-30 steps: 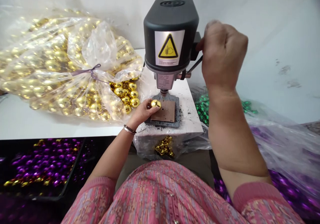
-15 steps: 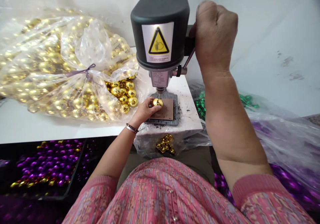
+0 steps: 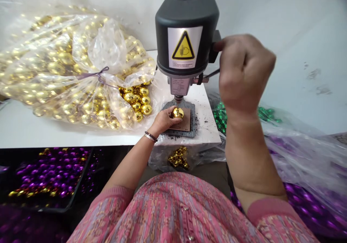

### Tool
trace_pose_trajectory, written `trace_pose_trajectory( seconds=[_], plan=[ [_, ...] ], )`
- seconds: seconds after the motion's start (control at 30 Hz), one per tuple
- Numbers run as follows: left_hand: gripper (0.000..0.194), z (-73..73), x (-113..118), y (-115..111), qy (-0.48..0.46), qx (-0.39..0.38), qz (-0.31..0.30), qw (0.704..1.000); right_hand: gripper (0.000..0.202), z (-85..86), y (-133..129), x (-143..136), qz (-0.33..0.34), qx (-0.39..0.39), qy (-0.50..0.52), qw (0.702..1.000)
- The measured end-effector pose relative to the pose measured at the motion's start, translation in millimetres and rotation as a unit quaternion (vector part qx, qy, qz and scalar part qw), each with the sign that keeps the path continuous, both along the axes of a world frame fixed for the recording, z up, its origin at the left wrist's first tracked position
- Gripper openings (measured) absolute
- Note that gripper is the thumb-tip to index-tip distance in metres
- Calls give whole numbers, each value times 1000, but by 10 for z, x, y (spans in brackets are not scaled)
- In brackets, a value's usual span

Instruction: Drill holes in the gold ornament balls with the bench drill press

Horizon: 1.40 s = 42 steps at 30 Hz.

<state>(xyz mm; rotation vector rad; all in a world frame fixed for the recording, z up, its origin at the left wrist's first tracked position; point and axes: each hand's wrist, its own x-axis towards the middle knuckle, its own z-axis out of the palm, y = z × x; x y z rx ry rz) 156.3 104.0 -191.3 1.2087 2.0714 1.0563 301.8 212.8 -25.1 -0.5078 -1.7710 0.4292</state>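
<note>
My left hand (image 3: 164,120) grips a shiny gold ball (image 3: 178,113) between thumb and fingers, under the drill chuck. The ball is over a brown board (image 3: 182,124) that lies on the grey base plate (image 3: 191,129) of a black drill press (image 3: 187,15). At the right of the press, my right hand (image 3: 242,69) is closed in a fist around the lever handle (image 3: 213,73); the grip itself is hidden inside the fingers. The ball sits right below the drill tip.
A large clear bag of gold balls (image 3: 65,69) lies on the white table (image 3: 67,136) to the left. Purple balls (image 3: 54,170) fill a black crate below. Green balls (image 3: 221,116) and bagged purple balls (image 3: 311,203) are at the right. Dark shavings surround the base plate.
My right hand has come down and slightly right with the lever. The whole view has shifted a little, while my left hand still holds the ball under the drill.
</note>
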Motion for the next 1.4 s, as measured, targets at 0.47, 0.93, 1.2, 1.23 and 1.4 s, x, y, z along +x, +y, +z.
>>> trace_pose_trajectory(
  seconds=[0.47,0.93,1.2,1.23,1.4],
  plan=[
    [67,21,29,-12,14,-6,7,1000,53,-942,-212,167,-111,187,-10,976],
    [59,5,48,-36,1,6,10,1000,51,-1243,-138,129,-97,213,6,972],
    [61,-56,41,-19,-19,21,9,1000,39,-632,-130,90,-79,125,44,988],
    [62,-56,50,-24,-20,24,15,999,41,-438,-89,44,-73,87,40,993],
    [55,21,119,-218,-42,48,0,998,39,245,251,-252,-141,-103,-70,982]
  ],
)
